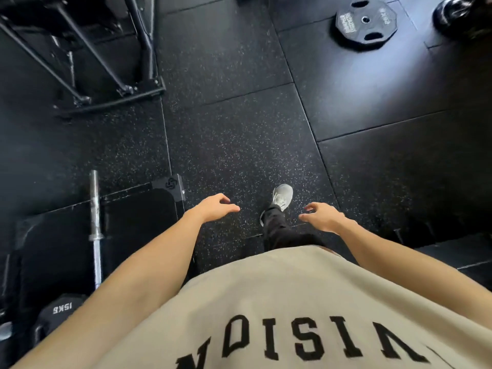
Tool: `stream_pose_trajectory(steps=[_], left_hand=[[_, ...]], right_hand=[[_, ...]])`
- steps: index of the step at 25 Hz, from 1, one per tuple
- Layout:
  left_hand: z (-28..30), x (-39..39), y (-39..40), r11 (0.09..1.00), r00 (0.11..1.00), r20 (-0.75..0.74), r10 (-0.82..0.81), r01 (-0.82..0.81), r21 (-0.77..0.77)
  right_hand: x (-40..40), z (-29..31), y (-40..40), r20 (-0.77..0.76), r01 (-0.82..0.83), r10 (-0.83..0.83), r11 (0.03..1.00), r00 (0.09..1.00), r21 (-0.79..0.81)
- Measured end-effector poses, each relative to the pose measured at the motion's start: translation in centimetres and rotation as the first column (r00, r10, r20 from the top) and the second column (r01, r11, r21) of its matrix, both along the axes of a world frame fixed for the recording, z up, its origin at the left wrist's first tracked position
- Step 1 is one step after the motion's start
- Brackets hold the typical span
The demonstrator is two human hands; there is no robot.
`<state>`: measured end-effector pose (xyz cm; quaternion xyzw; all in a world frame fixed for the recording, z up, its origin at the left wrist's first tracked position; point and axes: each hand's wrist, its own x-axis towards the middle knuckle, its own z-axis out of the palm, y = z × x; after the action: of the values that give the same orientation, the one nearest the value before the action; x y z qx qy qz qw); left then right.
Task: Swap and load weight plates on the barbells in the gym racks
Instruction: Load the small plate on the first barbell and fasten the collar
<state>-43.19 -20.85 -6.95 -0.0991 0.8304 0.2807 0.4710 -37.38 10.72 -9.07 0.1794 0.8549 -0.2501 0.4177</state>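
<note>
Head view, looking straight down: both hands, left hand point(213, 209) and right hand point(323, 217), hang empty over black speckled rubber floor point(234, 123), fingers loosely curled and apart. A black weight plate point(364, 22) lies flat on the floor far ahead to the right. A bare barbell sleeve point(94, 222) juts out at lower left, beside a 15 kg plate point(61, 308)

Black weight plate point(366, 21) flat on floor far right, bare barbell sleeve point(95, 209) left
</note>
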Motion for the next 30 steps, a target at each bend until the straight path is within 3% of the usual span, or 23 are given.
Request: stream_pose_trajectory(steps=[7, 12, 17, 22, 25, 30], left_hand=[[1.1, -25.0, 6.6, 0.999, 0.999, -0.027, -0.018, 0.017, -0.040], [0.6, -41.0, 12.6, 0.998, 0.998, -0.035, -0.047, 0.045, -0.039], [-1.3, -59.8, 19.8, 0.985, 0.985, -0.019, -0.172, 0.172, -0.030], [1.5, -79.4, 30.3, 0.924, 0.922, -0.056, -0.383, 0.383, -0.014], [2.3, -88.4, 38.1, 0.860, 0.856, -0.082, -0.510, 0.509, -0.035], [1.9, -99.8, 51.0, 0.809, 0.804, -0.100, -0.586, 0.587, -0.026]], right_hand=[[-26.3, 2.2, 8.2, -0.088, 0.020, -0.019, 1.000, 0.996, 0.017], [-40.8, 2.5, 12.9, -0.099, 0.087, -0.089, 0.996, 0.991, -0.027], [-55.2, 0.3, 19.4, -0.073, 0.208, -0.208, 0.978, 0.975, -0.016], [-67.7, 2.4, 27.5, -0.134, 0.400, -0.396, 0.917, 0.909, 0.007], [-73.5, 2.9, 32.7, -0.136, 0.486, -0.480, 0.874, 0.866, 0.012], [-82.4, 1.8, 42.6, -0.095, 0.519, -0.515, 0.855, 0.852, 0.017]])
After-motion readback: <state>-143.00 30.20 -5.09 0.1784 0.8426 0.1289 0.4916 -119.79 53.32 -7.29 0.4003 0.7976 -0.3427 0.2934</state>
